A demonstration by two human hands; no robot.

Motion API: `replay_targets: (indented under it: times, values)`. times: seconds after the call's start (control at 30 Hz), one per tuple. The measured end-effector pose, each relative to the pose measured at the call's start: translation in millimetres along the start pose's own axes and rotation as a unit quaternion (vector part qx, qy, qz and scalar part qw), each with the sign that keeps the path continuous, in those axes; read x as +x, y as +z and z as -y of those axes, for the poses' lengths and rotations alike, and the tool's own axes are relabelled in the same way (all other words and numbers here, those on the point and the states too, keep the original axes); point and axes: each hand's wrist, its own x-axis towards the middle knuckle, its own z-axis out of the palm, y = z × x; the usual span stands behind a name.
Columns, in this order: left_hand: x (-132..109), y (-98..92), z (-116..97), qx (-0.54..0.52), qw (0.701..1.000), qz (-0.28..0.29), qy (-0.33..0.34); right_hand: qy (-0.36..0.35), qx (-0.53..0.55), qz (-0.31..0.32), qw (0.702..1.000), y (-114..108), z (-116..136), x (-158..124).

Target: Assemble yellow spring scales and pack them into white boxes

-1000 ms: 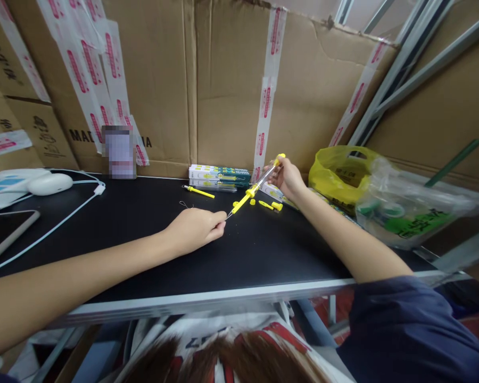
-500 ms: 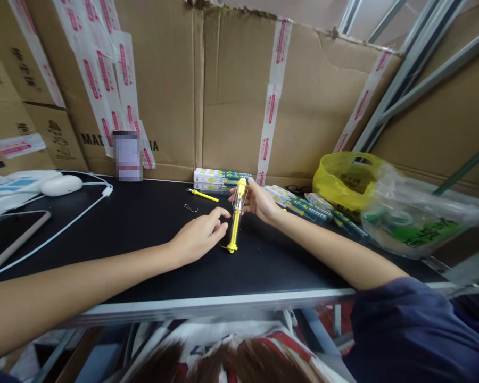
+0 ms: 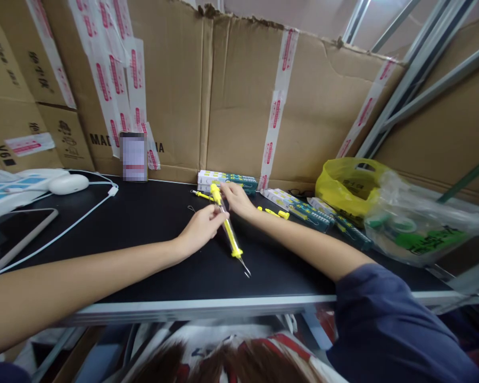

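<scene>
A slim yellow tool with a clear tube (image 3: 225,219) slants across the middle of the black table, its near end tipped to the right. From that end stick out thin metal wire prongs (image 3: 245,267). My left hand (image 3: 199,229) pinches the tube midway, thumb and fingers closed on it. My right hand (image 3: 237,201) has its bent fingers at the tool's far yellow end, partly hidden behind it. Beyond the hands lies a smaller yellow stick (image 3: 203,196) with a metal tip, and near it a small wire loop (image 3: 191,208).
Printed boxes (image 3: 227,180) stand at the back, with more boxes (image 3: 299,208) to the right. Small yellow parts (image 3: 278,214) lie behind my right forearm. A yellow bag (image 3: 339,183) and a clear bag (image 3: 419,229) sit right. A phone (image 3: 133,157) leans on the cardboard; a power strip (image 3: 19,186) is left.
The tool has swung from nearly upright to slanting down rightward, and its wire prongs now show. My left hand has closed on the tube. The yellow parts behind my right forearm have come into view.
</scene>
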Motion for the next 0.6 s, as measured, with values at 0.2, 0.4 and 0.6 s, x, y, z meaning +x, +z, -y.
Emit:
replay_targets:
  times: [0.2,0.4,0.6]
  values:
    - [23,-32.6,-1,-0.064,0.983,-0.173,0.009,-0.052,-0.475,0.108,0.872,-30,-17,29]
    - [45,-63.8,6,-0.050,0.961,-0.271,0.008,0.021,-0.539,0.109,0.835,-65,-18,25]
    - [51,-66.5,16,-0.039,0.965,-0.247,-0.081,-0.073,-0.539,0.090,0.834,-34,-3,28]
